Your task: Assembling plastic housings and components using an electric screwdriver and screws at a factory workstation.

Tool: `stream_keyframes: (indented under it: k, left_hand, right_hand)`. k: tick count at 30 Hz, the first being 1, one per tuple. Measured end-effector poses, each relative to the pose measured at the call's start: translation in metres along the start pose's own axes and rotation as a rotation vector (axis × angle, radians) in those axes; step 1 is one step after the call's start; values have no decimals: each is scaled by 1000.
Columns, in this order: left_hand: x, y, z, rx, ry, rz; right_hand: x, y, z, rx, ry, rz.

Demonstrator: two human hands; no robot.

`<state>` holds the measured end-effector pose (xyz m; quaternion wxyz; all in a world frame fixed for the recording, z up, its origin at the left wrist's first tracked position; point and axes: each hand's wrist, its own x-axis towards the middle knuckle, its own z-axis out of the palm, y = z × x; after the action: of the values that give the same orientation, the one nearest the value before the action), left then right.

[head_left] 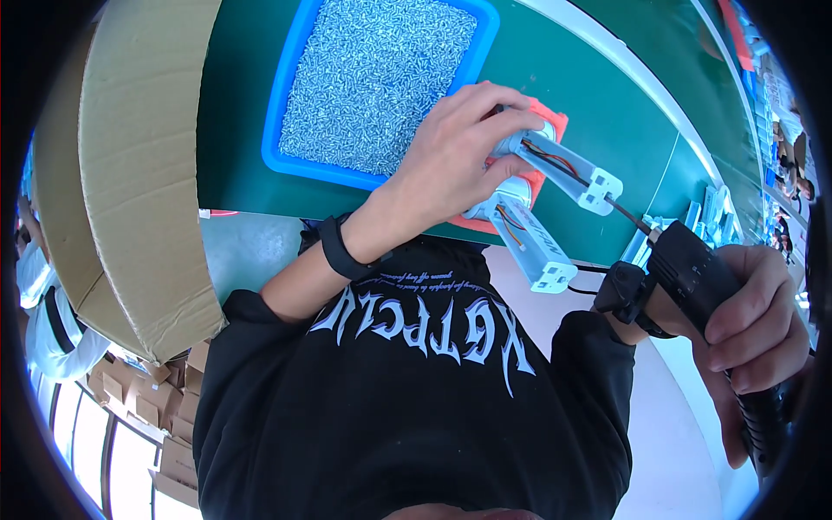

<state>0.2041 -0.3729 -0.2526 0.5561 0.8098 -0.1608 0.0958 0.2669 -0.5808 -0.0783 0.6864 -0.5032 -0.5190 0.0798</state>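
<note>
Hand-held work on a small wired part, seen from above. The left hand [464, 143] has its fingers curled, thumb opposed, around the rounded end of the upper housing [568, 172], a pale, open-sided arm that lies at a red-orange fixture [546, 110] on the green surface [234, 121]. The right hand [750, 321] has its fingers wrapped firmly around a black powered driver [693, 270], whose slender bit [630, 215] points at the housing's end plate; whether the tip is seated in a screw cannot be told. A lower housing [533, 247] lies just beside the first, and a blue tray [284, 87] of loose screws [373, 87] stands near the left forearm. Several faults are possible. Because the end plate projects beyond the fixture, and the left hand steadies only the opposite end, pressure from the bit could tilt or twist the part. A driver held off the screw's axis could slip, marring the plate or the screw head. The coloured wires [550, 158], exposed along the open side, could be nicked by a straying bit or pinched by a shifting grip.
</note>
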Motion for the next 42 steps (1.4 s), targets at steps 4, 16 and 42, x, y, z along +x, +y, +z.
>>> stream_keyframes:
  k: [4, 16, 42]
  left_hand:
    - [0, 0, 0, -10, 10, -4]
    - [-1, -1, 0, -15, -31, -44]
    - [3, 19, -66, -24, -320, 291]
  right_hand:
    - [-2, -3, -1, -8, -12, 12]
    - [11, 24, 9, 101, -83, -99]
    - [-127, 48, -39, 993, 787, 486]
